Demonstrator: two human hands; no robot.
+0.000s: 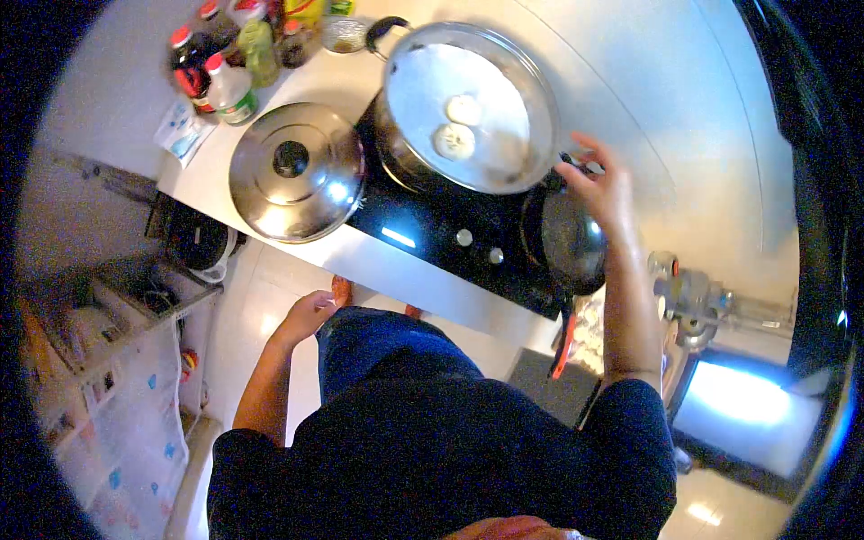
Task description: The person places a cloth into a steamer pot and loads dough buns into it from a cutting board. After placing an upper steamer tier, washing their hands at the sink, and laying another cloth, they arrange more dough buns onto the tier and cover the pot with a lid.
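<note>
A large steel pot [393,135] stands on the black stove, with a white steamer surface [423,90] inside. Two pale round buns [455,141] lie on that surface, one close behind the other. At the pot's right handle [583,164] is my right hand [605,184], thumb and index finger spread apart around it; whether they touch it I cannot tell. My left hand [313,315] hangs low by my hip, fingers loosely bent, holding nothing that I can see. Left of the pot, the domed steel lid [297,193] with a black knob rests on the counter.
A dark frying pan [567,238] with a red-tipped handle [564,346] sits at the stove's right. Several sauce bottles [232,94] and a small glass bowl [345,34] stand at the back left. A shelf rack [117,315] is on the left. The stove's knobs [464,238] face me.
</note>
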